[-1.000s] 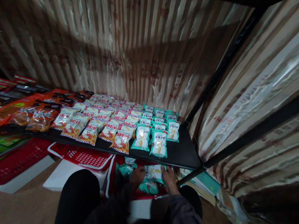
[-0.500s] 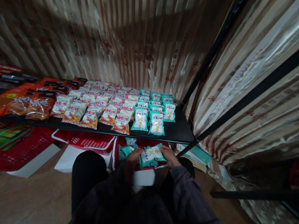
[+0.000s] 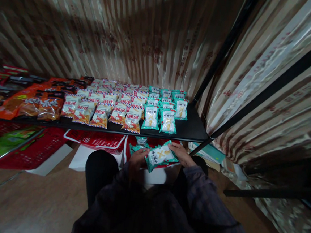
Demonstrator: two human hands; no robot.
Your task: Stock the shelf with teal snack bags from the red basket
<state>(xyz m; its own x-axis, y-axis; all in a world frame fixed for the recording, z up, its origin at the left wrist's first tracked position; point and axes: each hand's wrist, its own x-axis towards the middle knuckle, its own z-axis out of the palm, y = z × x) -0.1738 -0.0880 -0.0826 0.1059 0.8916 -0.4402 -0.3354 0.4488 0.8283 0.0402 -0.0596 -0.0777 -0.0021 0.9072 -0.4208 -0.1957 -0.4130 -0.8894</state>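
Teal-and-white plastic snack packet (image 3: 160, 155) sits between our left hand (image 3: 138, 158) and right hand (image 3: 181, 155) over the red plastic basket (image 3: 127, 153), fingers of both curled onto opposite ends; we judge this a two-handed holding step, the next move calling for clearance past the flat black shelf (image 3: 190, 129).

Held packet (image 3: 161, 154) before shelf (image 3: 191, 126), baskets (image 3: 101, 140) below.

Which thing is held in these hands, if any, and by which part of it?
A teal-and-white snack packet: the left hand holds its left end, the right hand its upper right corner, as seen here.
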